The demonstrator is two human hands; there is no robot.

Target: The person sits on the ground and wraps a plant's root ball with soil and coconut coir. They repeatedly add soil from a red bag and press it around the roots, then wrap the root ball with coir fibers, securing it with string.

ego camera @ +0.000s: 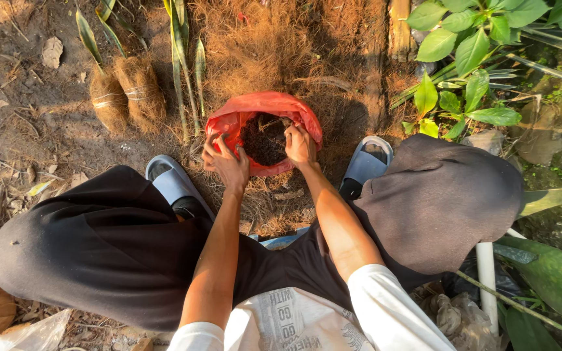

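**Both hands in the red bag**

Both hands are at the mouth of a red plastic bag (261, 107) sitting on the ground between the feet. Left hand (224, 160) has its fingers spread over the rim at about 8 o'clock, right hand (300, 144) is curled on the rim at 3 o'clock, fingertips dipping toward the dark soil (263, 138) inside (can't tell if it's actually pinching any). Brown fibre covers the ground around the bag. Two fibre-wrapped plant bundles (127, 96) lie at 10 o'clock, well apart. Grey-blue slippers (173, 183) flank the bag, and leafy green plants (466, 58) stand at 2 o'clock.
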